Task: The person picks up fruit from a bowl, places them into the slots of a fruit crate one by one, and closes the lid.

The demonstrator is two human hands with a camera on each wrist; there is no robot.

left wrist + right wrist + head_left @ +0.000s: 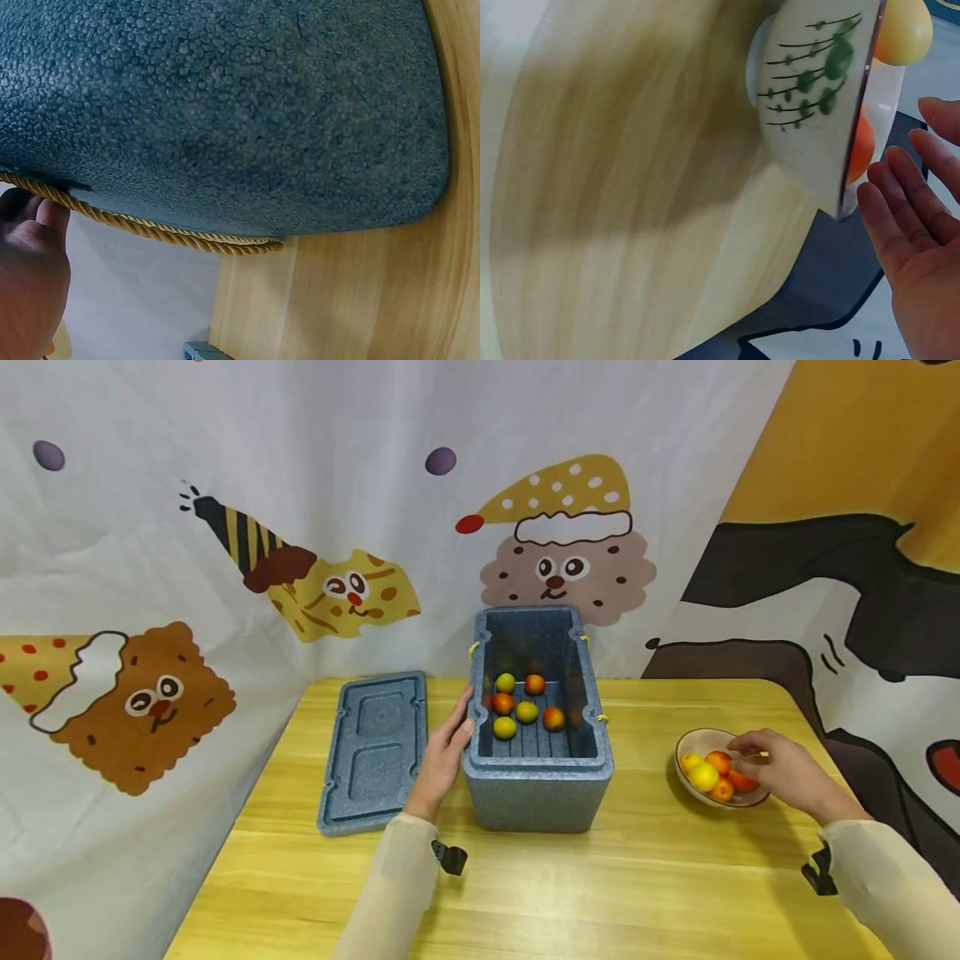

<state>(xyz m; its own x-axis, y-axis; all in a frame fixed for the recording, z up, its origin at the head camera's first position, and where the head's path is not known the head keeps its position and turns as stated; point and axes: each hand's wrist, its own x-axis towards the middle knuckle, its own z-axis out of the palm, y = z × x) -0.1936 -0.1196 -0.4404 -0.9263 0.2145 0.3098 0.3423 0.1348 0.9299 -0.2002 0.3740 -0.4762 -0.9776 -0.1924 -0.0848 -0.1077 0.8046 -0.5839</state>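
Note:
A grey foam box (pixel 536 793) stands uncovered, with several small yellow and red-orange fruits (pixel 527 712) on its ribbed floor. My left hand (pixel 442 752) rests against the box's left side near the rim; in the left wrist view its fingers touch the wall beside a yellow rope handle (pixel 172 234). Over the right edge of a ceramic bowl (pixel 693 742) hovers my right hand (pixel 787 772), fingers loosely spread and nothing seen between them. Yellow and orange-red fruits (pixel 703 776) fill that bowl. In the right wrist view, the fingertips are close to an orange fruit (pixel 861 146).
Left of the box, the grey foam lid (pixel 375 760) lies flat on the wooden table (pixel 517 893). Behind the table hangs a printed cloth (pixel 375 460) with cartoon figures. The box's far end is close to this cloth.

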